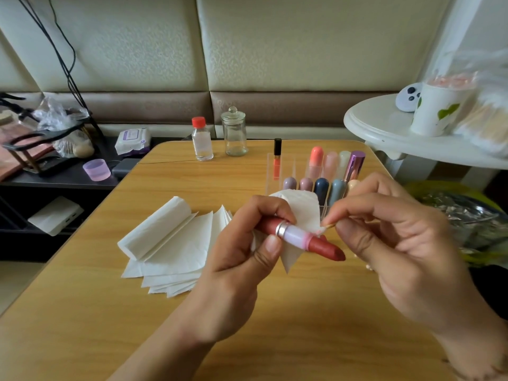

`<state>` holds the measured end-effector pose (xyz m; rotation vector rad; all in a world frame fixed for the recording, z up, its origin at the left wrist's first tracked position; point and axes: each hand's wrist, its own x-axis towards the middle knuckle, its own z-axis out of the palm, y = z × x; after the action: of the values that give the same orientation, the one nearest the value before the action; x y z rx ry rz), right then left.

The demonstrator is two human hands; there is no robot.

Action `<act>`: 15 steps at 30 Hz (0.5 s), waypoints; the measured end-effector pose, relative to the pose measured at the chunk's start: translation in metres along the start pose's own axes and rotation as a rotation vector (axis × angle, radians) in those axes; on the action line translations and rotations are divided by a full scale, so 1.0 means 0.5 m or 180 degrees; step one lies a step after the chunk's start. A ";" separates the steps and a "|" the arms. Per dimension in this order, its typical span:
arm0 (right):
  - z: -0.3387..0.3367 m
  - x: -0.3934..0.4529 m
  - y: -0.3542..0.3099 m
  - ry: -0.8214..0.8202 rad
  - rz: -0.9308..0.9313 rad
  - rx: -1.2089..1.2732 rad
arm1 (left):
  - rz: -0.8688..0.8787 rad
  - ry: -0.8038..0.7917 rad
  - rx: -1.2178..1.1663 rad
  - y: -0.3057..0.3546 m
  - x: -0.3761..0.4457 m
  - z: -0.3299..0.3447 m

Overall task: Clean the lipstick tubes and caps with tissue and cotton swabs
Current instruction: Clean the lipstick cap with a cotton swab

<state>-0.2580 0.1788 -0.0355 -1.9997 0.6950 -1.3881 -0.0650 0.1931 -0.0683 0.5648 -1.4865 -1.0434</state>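
**Both hands raised and pinching, close together**

The left hand [247,251] comes in from the lower left, forearm angled up, its fingers curled and thumb pressed forward in a firm grip. The right hand [398,240] reaches in from the lower right, wrist bent, thumb and forefinger pinched together, its other fingers loosely curled just beside the left fingertips.

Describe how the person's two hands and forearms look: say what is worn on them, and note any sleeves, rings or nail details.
Both hands are bare: no gloves, rings, watch or bracelets show on the left hand or the right hand. Both forearms are uncovered as far as the frame shows, with no sleeve in view. The nails that show are short, with no coloured polish.
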 end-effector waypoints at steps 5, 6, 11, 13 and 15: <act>0.002 0.001 -0.005 0.0192 0.0042 0.0494 | 0.0004 0.0002 0.0106 0.006 0.001 0.002; 0.005 0.000 -0.005 0.0163 0.0057 0.0488 | -0.0003 -0.0015 0.0087 0.006 0.000 0.004; 0.015 -0.002 0.003 0.0033 0.0152 0.0175 | -0.0155 0.0009 -0.0161 0.003 -0.002 0.005; 0.011 -0.001 0.003 0.0061 0.0214 0.0293 | -0.0231 0.0022 -0.0204 0.006 0.000 0.007; 0.006 -0.001 0.001 0.0113 0.0271 0.0355 | -0.0277 0.0102 -0.0324 0.011 0.002 0.011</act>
<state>-0.2553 0.1793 -0.0371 -1.8420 0.6949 -1.3845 -0.0692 0.1964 -0.0627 0.5753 -1.3825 -1.1656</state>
